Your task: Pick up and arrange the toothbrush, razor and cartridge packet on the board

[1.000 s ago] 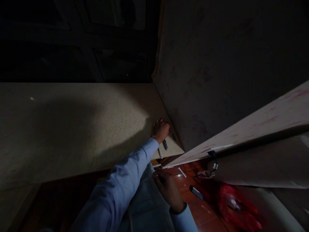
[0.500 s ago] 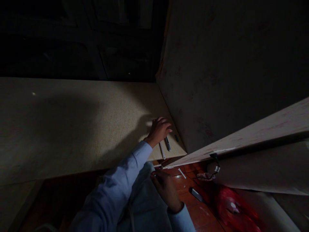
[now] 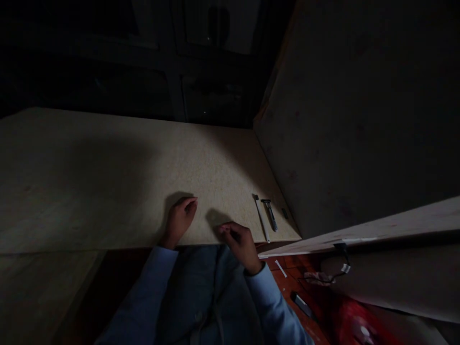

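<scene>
My left hand (image 3: 180, 219) hovers low over the table (image 3: 125, 191) near its front edge. Its fingers are curled together, and no object shows in them. To the right of it, my right hand (image 3: 241, 243) is at the same edge, thumb and fingertips pinched together. Whatever that pinch may hold is too small or hidden to make out. Farther right on the tabletop lie a white toothbrush (image 3: 263, 223) with a dark head and, beside it, a dark razor (image 3: 270, 215). Neither hand touches them. A small dark piece (image 3: 285, 213) rests close to the wall.
A patterned wall panel (image 3: 341, 143) borders the table on the right. Below, on the red tiled floor, are a white strip (image 3: 281, 269), a dark-and-light flat object (image 3: 302, 304) and a red plastic bag (image 3: 355, 318). A black cable (image 3: 339, 275) hangs nearby.
My left hand has left the razor and toothbrush and moved left along the table. My right hand has risen from my lap to the table edge. The view has shifted left.
</scene>
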A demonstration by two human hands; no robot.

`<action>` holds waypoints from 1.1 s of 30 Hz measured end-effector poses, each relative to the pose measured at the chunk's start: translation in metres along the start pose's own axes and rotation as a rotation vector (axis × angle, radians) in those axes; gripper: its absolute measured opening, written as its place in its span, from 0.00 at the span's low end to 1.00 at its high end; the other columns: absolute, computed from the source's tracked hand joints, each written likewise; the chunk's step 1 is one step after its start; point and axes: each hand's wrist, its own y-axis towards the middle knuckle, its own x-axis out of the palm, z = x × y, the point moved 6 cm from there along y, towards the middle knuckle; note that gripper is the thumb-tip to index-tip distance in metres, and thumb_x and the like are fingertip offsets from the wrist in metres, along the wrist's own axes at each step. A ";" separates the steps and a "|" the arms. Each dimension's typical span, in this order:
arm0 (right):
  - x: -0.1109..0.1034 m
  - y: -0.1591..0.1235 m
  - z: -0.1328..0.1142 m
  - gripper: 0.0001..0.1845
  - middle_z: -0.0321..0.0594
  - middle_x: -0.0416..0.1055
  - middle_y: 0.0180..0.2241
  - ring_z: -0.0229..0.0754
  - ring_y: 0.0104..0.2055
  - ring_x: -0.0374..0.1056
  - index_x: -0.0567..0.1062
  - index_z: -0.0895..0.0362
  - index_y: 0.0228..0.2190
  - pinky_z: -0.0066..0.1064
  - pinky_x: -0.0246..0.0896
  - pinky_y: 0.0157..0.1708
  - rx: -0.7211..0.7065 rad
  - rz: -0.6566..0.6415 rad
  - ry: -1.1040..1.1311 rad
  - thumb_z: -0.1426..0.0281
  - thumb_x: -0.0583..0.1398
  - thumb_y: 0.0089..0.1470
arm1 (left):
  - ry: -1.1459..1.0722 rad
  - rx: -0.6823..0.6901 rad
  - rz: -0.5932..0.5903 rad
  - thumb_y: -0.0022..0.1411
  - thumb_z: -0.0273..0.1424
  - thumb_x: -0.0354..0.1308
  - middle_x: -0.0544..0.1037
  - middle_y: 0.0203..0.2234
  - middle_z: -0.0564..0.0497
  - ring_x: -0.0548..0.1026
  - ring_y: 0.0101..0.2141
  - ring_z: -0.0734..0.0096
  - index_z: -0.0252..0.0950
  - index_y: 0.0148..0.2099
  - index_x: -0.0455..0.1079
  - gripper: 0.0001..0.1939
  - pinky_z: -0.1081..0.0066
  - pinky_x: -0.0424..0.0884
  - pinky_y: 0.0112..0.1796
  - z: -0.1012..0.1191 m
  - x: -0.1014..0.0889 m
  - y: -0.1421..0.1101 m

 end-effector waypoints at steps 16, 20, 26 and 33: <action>0.018 0.018 0.008 0.15 0.44 0.80 0.34 0.45 0.36 0.77 0.80 0.55 0.36 0.31 0.70 0.36 -0.301 0.145 -0.509 0.64 0.55 0.65 | -0.202 -0.026 0.015 0.61 0.27 0.56 0.84 0.35 0.48 0.81 0.34 0.69 0.38 0.41 0.79 0.10 0.71 0.78 0.36 -0.001 -0.007 -0.012; 0.018 0.020 0.009 0.14 0.45 0.80 0.34 0.45 0.36 0.77 0.80 0.56 0.37 0.32 0.70 0.36 -0.328 0.169 -0.518 0.65 0.55 0.65 | -0.204 -0.027 0.012 0.61 0.27 0.57 0.85 0.35 0.49 0.81 0.34 0.68 0.38 0.40 0.79 0.09 0.70 0.78 0.37 -0.003 -0.006 -0.011; 0.019 0.021 0.014 0.15 0.47 0.80 0.36 0.46 0.38 0.77 0.80 0.56 0.37 0.33 0.70 0.39 -0.285 0.147 -0.493 0.64 0.55 0.65 | -0.197 -0.053 0.016 0.62 0.30 0.57 0.85 0.37 0.47 0.82 0.37 0.65 0.37 0.40 0.79 0.09 0.68 0.78 0.39 -0.006 -0.007 -0.011; 0.019 0.021 0.017 0.15 0.47 0.80 0.38 0.47 0.40 0.76 0.80 0.55 0.39 0.35 0.70 0.43 -0.261 0.130 -0.463 0.64 0.55 0.64 | -0.212 -0.074 0.028 0.60 0.32 0.57 0.84 0.36 0.48 0.82 0.37 0.64 0.38 0.40 0.79 0.10 0.66 0.78 0.41 -0.009 -0.008 -0.009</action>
